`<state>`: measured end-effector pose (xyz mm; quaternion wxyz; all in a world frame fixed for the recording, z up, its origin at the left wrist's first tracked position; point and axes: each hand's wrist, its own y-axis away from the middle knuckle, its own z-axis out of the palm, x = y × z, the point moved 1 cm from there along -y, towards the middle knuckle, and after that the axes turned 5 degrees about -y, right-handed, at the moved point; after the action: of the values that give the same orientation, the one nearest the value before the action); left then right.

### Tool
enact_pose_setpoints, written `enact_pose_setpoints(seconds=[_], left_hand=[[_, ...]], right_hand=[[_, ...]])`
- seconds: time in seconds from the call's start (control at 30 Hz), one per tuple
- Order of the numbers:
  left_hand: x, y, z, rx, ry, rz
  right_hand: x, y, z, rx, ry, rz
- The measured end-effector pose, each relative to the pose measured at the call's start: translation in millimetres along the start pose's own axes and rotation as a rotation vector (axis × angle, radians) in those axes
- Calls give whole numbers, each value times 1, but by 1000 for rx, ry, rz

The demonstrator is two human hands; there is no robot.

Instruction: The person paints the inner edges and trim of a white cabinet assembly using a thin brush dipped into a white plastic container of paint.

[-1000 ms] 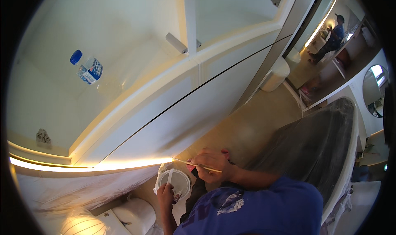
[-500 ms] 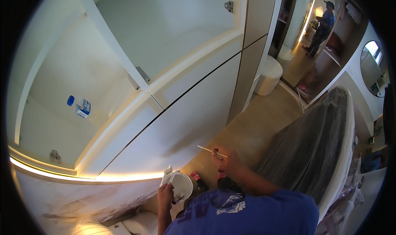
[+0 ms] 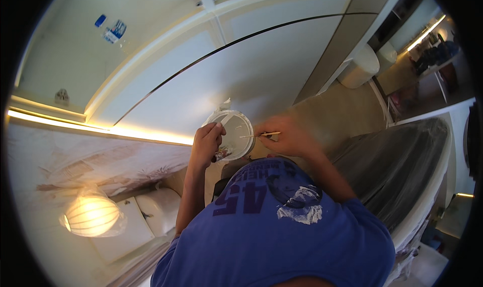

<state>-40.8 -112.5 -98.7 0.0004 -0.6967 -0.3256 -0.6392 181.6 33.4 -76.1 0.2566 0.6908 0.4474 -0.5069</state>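
Observation:
A white round bucket [image 3: 246, 150] is held up in front of me, beside the pale cabinet panel, with whitish residue on its inner wall. My left hand [image 3: 205, 142] is closed at the bucket's left rim; a dark bit below the fingers is too small to name. My right hand [image 3: 283, 136], blurred by motion, pinches a thin pale stick [image 3: 271, 133]. The stick's whitish tip lies over the bucket's right side. Hidden from view is most of what the bucket contains.
Open white cabinet compartments [image 3: 166, 15] stand ahead, a plastic bottle [image 3: 116, 31] with a blue cap inside one. A plastic-covered dark mattress-like slab [image 3: 397, 161] leans at right. A glowing lamp [image 3: 93, 215] is at lower left, a white cylinder [image 3: 359, 68] at far right.
My view has tilted down toward my body. My right hand has brought the stick left, from beside the bucket to over its rim. The left hand stays at the bucket.

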Motion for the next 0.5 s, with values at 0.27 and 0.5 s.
enact_pose_setpoints(seconds=[0.27,0.5], left_hand=[[8,9,13,37,-33,83],[20,24,4,80,-58,25]], right_hand=[[19,-44,51,-349,420,-322],[25,-60,78,-362,399,-272]])
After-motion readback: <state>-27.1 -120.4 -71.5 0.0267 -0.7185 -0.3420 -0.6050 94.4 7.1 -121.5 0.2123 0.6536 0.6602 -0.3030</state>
